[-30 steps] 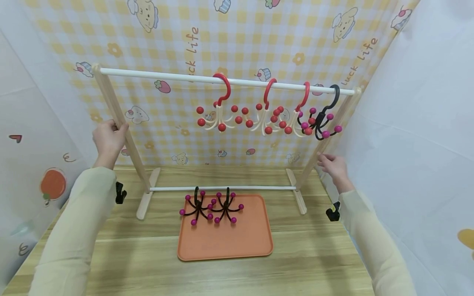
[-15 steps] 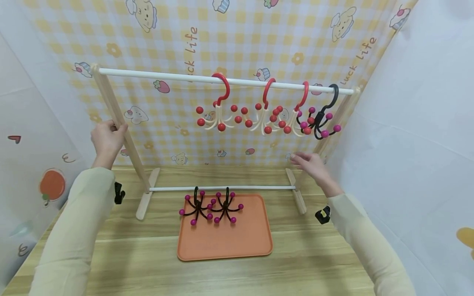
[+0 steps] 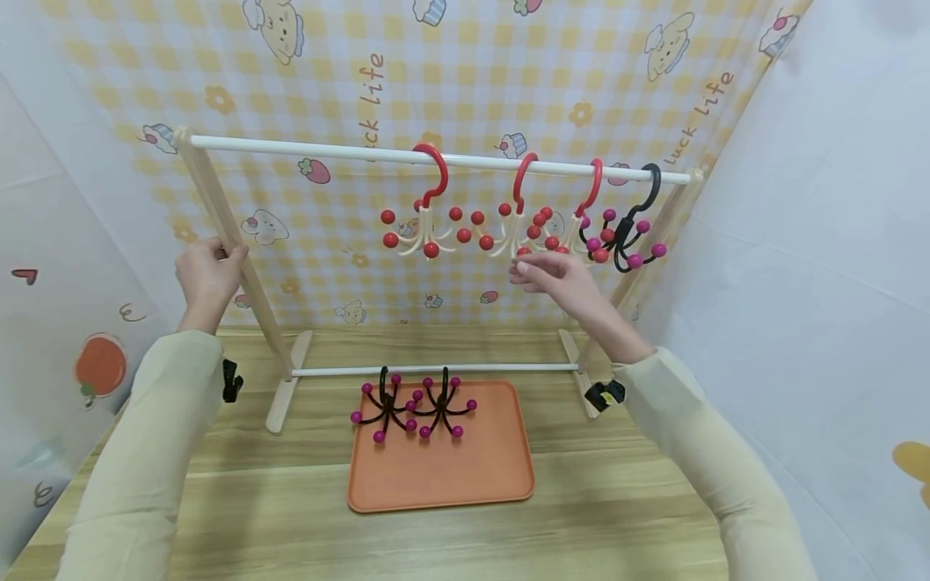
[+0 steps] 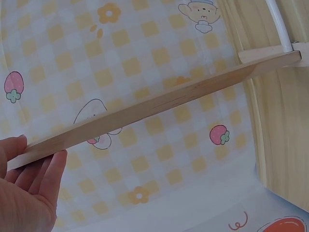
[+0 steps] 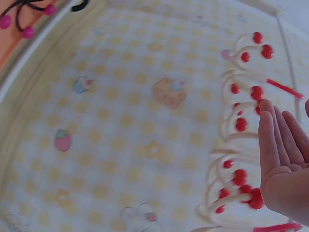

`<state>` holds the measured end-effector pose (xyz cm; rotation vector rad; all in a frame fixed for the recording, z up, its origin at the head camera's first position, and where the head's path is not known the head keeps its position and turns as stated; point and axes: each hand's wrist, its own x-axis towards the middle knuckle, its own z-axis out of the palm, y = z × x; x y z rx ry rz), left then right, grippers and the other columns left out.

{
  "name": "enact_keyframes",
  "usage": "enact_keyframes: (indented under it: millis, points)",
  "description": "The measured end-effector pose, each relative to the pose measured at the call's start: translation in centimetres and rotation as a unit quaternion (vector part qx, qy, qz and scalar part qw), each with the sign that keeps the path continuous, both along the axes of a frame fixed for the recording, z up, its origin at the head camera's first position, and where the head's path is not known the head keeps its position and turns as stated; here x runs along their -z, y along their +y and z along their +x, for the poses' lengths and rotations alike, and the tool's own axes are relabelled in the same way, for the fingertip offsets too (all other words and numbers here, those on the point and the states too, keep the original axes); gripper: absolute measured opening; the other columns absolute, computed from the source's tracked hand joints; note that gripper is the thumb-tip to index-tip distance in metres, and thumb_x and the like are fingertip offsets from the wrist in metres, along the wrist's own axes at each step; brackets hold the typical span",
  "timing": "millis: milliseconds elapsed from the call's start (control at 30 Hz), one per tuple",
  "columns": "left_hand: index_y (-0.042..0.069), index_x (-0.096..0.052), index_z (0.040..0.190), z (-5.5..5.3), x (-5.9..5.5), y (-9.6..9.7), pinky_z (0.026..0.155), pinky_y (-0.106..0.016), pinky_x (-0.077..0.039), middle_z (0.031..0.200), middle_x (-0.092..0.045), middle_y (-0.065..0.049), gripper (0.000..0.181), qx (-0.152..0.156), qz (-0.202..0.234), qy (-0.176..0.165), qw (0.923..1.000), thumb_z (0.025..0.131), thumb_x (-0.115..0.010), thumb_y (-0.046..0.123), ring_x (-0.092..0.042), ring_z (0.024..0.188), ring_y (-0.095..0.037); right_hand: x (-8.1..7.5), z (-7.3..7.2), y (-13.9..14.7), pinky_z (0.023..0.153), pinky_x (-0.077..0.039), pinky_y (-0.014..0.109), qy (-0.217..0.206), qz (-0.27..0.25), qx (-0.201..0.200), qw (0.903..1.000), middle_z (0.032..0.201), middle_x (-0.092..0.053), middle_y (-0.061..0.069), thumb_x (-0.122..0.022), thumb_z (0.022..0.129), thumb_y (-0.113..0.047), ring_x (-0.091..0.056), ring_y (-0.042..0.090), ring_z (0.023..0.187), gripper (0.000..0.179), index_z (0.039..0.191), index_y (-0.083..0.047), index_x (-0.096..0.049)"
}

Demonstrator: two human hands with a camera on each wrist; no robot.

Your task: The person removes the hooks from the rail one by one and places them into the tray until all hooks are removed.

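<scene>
Right hand: yours is raised below the white upper rod, fingers nearly straight and close together, with nothing in their hold. Its fingertips sit just under the middle red-hooked hanger, and its back covers part of the right red-hooked hanger. In the right wrist view your fingertips overlap a red ball; contact cannot be told.

Left hand: you grip the wooden left post around its middle, thumb on one side, fingers on the other.

On the upper rod, left to right: left red-hooked hanger, well apart from your left hand; the middle and right red-hooked ones; then a black hanger with magenta balls near the right end, to the right of your right hand.

Two more black hangers lie on the orange tray, side by side on its far left part: left tray hanger and right tray hanger. Both are below and left of your right hand, hooks pointing toward the lower rod.
</scene>
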<state>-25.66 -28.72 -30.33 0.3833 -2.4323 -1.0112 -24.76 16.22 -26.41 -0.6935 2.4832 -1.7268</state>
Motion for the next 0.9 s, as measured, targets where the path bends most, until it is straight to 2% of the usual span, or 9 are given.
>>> enact_keyframes:
  millis: [133, 400, 567, 733, 900]
  points:
    - [-0.009, -0.059, 0.104, 0.0, 0.0, 0.0, 0.086, -0.044, -0.034, 0.102, -0.057, -0.026, 0.039, 0.003, 0.001, -0.001, 1.0000, 0.090, -0.046, 0.025, -0.050, 0.100, -0.038, -2.1, -0.3, -1.3, 0.077, -0.046, 0.030, 0.016, -0.028, 0.004, 0.9995, 0.106, -0.060, 0.016, -0.055, 0.088, -0.020, -0.060, 0.020, 0.091, 0.037, 0.116, 0.004, -0.053]
    - [-0.008, -0.059, 0.103, 0.0, 0.0, -0.1, 0.086, -0.043, -0.034, 0.102, -0.058, -0.025, 0.039, 0.000, 0.002, -0.003, 1.0000, 0.090, -0.046, 0.027, -0.050, 0.100, -0.037, -5.0, -1.6, -3.2, 0.077, -0.046, 0.029, 0.007, -0.056, 0.034, 0.9978, 0.109, -0.059, 0.013, -0.058, 0.086, -0.021, -0.060, 0.019, 0.090, 0.038, 0.117, 0.001, -0.054]
    - [-0.008, -0.060, 0.102, 0.0, 0.0, 0.0, 0.082, -0.042, -0.035, 0.100, -0.059, -0.025, 0.042, -0.002, -0.002, -0.001, 1.0000, 0.090, -0.045, 0.029, -0.050, 0.097, -0.037, -5.7, -2.6, -4.5, 0.078, -0.045, 0.027, -0.007, -0.044, 0.048, 0.9979, 0.111, -0.059, 0.009, -0.060, 0.084, -0.027, -0.059, 0.020, 0.093, 0.041, 0.118, -0.005, -0.054]
    - [-0.008, -0.060, 0.101, 0.0, 0.1, 0.0, 0.077, -0.040, -0.037, 0.099, -0.059, -0.025, 0.042, -0.005, -0.006, 0.000, 1.0000, 0.090, -0.045, 0.030, -0.052, 0.094, -0.037, -6.0, -3.4, -6.1, 0.078, -0.046, 0.028, -0.007, -0.038, 0.049, 0.9981, 0.107, -0.060, 0.008, -0.059, 0.085, -0.026, -0.059, 0.023, 0.092, 0.040, 0.118, -0.004, -0.054]
    - [-0.008, -0.060, 0.101, 0.1, 0.1, -0.1, 0.083, -0.043, -0.035, 0.100, -0.059, -0.026, 0.041, -0.002, -0.004, 0.001, 1.0000, 0.091, -0.045, 0.029, -0.050, 0.097, -0.038, -6.0, -3.8, -7.8, 0.076, -0.046, 0.028, -0.009, -0.050, 0.043, 0.9978, 0.103, -0.061, 0.010, -0.059, 0.086, -0.021, -0.059, 0.023, 0.090, 0.036, 0.117, -0.004, -0.055]
